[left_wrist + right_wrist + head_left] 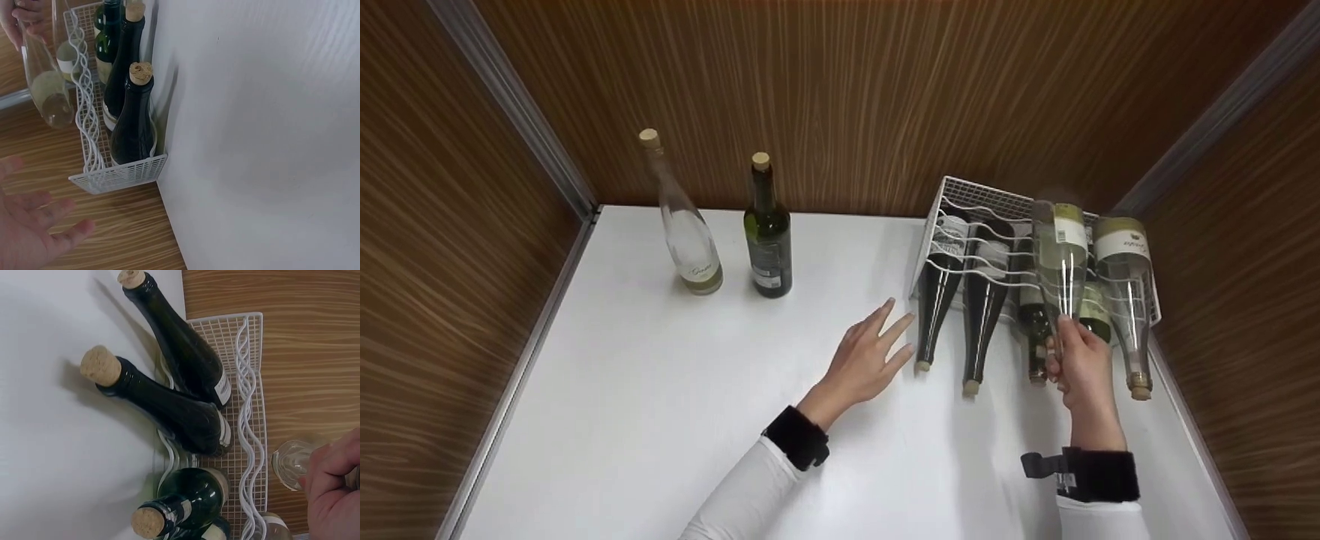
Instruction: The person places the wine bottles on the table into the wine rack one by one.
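Observation:
My right hand [1086,367] grips a clear glass bottle [1063,259] by its neck, its base pointing away from me. The bottle is over the right part of a white wire wine rack [121,175]; in the left wrist view it appears above the wavy top wires. Two dark corked bottles, a left one [939,300] and its neighbour [984,315], lie in the rack with necks toward me. Green bottles [194,489] lie lower, and another clear bottle [1125,300] is at the right end. Left of the rack my left hand [864,361] holds nothing, fingers spread.
On the white table [660,390] a clear corked bottle [690,232] and a dark green corked bottle [769,240] stand upright at the back left. Wood-grain panels [810,90] enclose the back and both sides. The rack stands in the back right corner.

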A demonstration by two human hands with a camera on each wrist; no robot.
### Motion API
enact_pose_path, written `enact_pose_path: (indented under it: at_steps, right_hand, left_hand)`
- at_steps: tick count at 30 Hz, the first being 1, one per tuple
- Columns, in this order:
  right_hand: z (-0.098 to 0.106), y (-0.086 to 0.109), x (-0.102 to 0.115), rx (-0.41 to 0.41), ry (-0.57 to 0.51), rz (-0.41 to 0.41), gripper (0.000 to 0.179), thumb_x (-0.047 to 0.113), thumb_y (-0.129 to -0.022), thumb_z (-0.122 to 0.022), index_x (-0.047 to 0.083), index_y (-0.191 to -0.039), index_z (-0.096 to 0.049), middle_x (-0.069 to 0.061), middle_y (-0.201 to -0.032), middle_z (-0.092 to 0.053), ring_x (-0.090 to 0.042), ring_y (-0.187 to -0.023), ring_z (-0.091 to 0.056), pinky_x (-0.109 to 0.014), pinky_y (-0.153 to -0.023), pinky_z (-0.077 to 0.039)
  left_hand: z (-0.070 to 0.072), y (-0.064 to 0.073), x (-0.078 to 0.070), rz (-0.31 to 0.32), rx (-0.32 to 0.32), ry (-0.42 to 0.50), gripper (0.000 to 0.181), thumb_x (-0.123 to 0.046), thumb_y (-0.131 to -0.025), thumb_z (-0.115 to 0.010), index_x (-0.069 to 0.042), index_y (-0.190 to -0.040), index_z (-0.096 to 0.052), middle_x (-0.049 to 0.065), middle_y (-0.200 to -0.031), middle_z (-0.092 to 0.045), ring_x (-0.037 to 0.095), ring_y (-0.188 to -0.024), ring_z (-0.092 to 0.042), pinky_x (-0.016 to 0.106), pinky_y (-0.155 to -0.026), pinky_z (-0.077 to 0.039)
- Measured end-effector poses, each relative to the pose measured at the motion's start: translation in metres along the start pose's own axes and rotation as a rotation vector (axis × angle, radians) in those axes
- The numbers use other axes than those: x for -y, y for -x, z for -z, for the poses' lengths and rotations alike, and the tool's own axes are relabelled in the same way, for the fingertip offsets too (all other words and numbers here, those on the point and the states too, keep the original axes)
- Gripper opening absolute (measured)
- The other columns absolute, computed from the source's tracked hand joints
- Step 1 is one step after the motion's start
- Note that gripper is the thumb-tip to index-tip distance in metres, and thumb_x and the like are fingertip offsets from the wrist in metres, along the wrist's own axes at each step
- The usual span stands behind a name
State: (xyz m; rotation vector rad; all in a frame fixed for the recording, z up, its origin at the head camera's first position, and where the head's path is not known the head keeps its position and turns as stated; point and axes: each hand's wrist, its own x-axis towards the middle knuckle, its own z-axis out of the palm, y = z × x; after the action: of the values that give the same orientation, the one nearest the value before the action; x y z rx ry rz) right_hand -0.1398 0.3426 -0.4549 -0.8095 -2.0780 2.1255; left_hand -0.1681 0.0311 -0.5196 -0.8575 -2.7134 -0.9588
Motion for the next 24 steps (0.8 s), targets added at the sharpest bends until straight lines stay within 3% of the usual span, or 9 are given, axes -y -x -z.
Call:
enact_pose_path:
  at_steps: [24]
  right_hand:
    - [0.016,-0.03,-0.006,-0.078,0.112,0.045,0.04,0.039,-0.099,-0.057,0.005,-0.079,-0.049,0.0,-0.061,-0.052,-0.009,-0.042,-0.045,-0.022,-0.033,-0.033]
  left_hand:
    - [-0.004,0.003,-0.003,0.0,0.021,0.038,0.057,-0.049,-0.105,-0.034,-0.019,-0.154,-0.035,0.015,-0.158,-0.028,0.032,-0.14,-0.034,0.049,-0.111,-0.031]
